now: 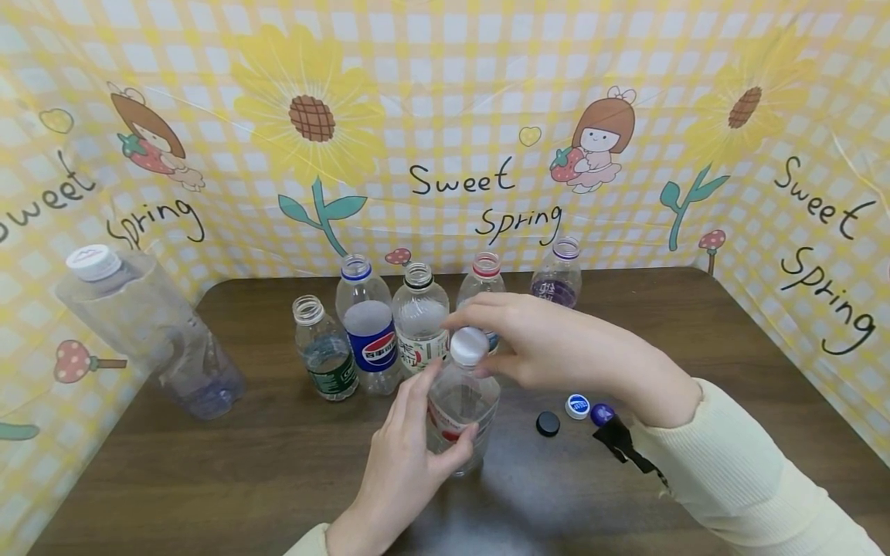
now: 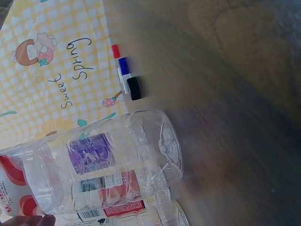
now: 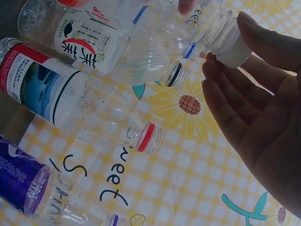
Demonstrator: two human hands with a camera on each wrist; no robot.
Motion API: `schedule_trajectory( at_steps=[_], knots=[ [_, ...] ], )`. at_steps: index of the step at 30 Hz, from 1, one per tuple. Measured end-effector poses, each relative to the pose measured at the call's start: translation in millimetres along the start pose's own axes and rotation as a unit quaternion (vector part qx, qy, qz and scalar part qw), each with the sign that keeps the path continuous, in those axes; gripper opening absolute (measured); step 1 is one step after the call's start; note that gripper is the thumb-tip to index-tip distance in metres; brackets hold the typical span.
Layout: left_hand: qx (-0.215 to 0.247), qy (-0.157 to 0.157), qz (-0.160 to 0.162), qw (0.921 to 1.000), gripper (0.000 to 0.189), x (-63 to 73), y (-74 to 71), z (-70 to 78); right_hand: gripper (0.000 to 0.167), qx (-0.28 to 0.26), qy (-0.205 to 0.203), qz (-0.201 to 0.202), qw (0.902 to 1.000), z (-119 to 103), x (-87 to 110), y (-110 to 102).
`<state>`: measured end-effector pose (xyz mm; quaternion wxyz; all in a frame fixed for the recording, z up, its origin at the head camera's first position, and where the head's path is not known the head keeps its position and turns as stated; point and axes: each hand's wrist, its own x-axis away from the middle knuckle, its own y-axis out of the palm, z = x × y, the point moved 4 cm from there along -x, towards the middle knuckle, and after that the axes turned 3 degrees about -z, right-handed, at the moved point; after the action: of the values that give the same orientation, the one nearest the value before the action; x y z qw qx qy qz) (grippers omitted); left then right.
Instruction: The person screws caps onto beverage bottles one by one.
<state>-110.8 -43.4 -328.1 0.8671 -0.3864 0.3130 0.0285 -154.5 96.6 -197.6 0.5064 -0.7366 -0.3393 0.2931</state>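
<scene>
A clear plastic bottle (image 1: 452, 398) with a red-and-white label stands upright on the table, capped by a white cap (image 1: 469, 347). My left hand (image 1: 410, 444) grips its body, thumb on the near side and fingers along the left. At the top, my right hand (image 1: 535, 340) pinches the cap between thumb and fingers; the right wrist view shows the cap (image 3: 233, 52) still on the neck. In the left wrist view, the bottle's ribbed lower part (image 2: 155, 150) shows, with only fingertips (image 2: 30, 220) of the left hand at the corner.
Behind stand uncapped bottles: a green-labelled one (image 1: 332, 367), a blue-labelled one (image 1: 368, 344), a white-labelled one (image 1: 420, 309), a red-ringed one (image 1: 483, 282) and a purple-labelled one (image 1: 556, 282). A large capped bottle (image 1: 202, 371) leans at left. Loose caps (image 1: 548, 423) lie under the right forearm.
</scene>
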Motion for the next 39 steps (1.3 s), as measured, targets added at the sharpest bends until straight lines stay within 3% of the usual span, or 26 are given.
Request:
schedule_trajectory(
  at_steps=[8,21,31,39],
  knots=[
    [0.002,-0.005,-0.004,1.0,0.083,0.1,-0.2,1.2,0.031,-0.007,0.013,0.002,0.9999,0.3,0.4,0.5],
    [0.003,-0.014,0.001,0.9999,0.082,-0.3,-0.7,3.9,0.021,0.016,-0.001,0.036,0.9992,-1.0,-1.2,3.4],
    [-0.005,-0.011,0.014,0.9998,0.079,0.3,-3.8,7.7,0.021,0.039,0.025,0.04,0.9981,-2.6,-1.6,5.0],
    [0.003,-0.006,-0.007,1.0,0.078,-2.5,-4.1,5.3,0.031,0.003,0.044,0.028,0.9986,-0.5,0.4,0.8]
  ],
)
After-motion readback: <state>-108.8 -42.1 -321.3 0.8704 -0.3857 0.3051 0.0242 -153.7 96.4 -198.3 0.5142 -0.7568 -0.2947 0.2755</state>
